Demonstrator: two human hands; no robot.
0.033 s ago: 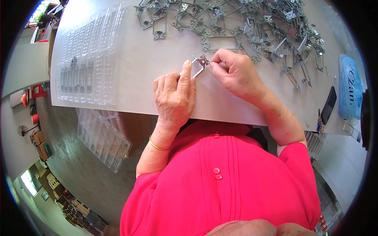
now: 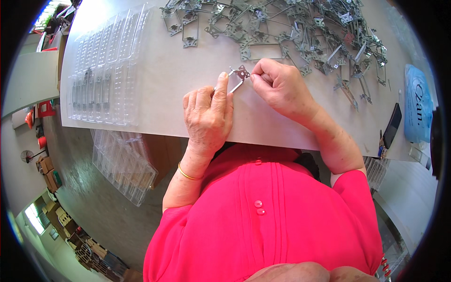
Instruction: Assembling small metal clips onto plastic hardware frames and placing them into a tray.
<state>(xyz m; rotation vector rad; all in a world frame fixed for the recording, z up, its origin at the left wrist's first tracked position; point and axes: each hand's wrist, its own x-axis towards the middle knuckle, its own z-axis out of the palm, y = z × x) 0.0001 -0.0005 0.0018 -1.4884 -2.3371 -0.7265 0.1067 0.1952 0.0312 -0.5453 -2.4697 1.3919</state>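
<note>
- near the front edge of the pale table (image 2: 188, 75), i hold a small metal bracket (image 2: 238, 77) between both hands, just above the tabletop.
- my left hand (image 2: 209, 113) lies knuckles up, its forefinger and thumb pinched together on the bracket's thin lower end.
- my right hand (image 2: 279, 87) comes in from the right, fingers curled, its fingertips (image 2: 256, 75) closed on the bracket's wider toothed end.
- the two hands are close together, with the bracket bridging the small gap between them.
- beyond my hands, across the far right of the table, lies a tangled heap of metal parts (image 2: 300, 33) of the same grey kind.
- on the left of the table sits a clear plastic tray (image 2: 105, 70) with long rows of slots; a few slots near its left end hold dark pieces.
- a stack of more clear trays (image 2: 124, 164) sits lower down, beside the table's edge.
- at the right edge of the table are a dark phone (image 2: 392, 124) and a blue packet (image 2: 418, 103).
- a thin gold bangle (image 2: 188, 174) circles my left wrist, and my pink top (image 2: 268, 221) fills the lower part of the view.
</note>
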